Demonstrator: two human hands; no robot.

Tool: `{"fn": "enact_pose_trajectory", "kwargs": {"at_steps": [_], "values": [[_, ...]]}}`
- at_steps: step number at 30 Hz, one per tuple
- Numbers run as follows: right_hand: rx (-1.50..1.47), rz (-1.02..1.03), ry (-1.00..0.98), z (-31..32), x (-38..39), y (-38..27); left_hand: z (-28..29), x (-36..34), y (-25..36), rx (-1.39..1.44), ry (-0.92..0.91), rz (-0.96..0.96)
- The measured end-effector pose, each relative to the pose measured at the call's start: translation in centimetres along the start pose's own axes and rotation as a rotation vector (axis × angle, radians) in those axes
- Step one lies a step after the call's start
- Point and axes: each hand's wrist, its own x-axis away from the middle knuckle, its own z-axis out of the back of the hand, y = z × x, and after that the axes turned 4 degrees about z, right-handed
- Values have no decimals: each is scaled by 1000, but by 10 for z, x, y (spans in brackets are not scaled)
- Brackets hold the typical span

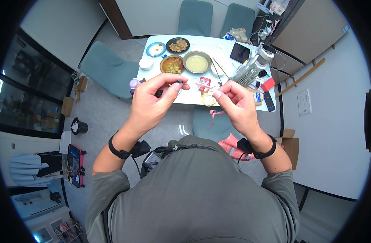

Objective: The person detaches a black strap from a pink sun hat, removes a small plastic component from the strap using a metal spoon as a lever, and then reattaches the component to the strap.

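Note:
Both my hands are raised in front of me, above the near side of the table. My left hand (155,99) is closed in a pinch on a small dark piece (180,82), too small to name. Level with it, my right hand (239,106) pinches a thin pink strap (204,86). One end of the strap points toward my left fingers, and I cannot tell whether it reaches the dark piece. A loose loop of pink strap (213,115) dangles below my right hand. Lower down, pink fabric (230,148) lies beside my right wrist.
The white table (153,39) carries a metal pot (196,62), a brown soup dish (172,65), a black plate of food (178,45), a blue-rimmed plate (156,49), a white fan (246,73) and a tablet (239,52). Teal chairs (108,69) surround it.

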Motion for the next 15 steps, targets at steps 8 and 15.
{"fn": "enact_pose_trajectory", "kwargs": {"at_steps": [8, 15], "values": [[-10, 125, -215, -3, -8, -9, -6, -2, 0, 130, -211, 26], [144, 43, -250, 0, -8, -15, 2, 0, 8, 105, -256, 171]]}}
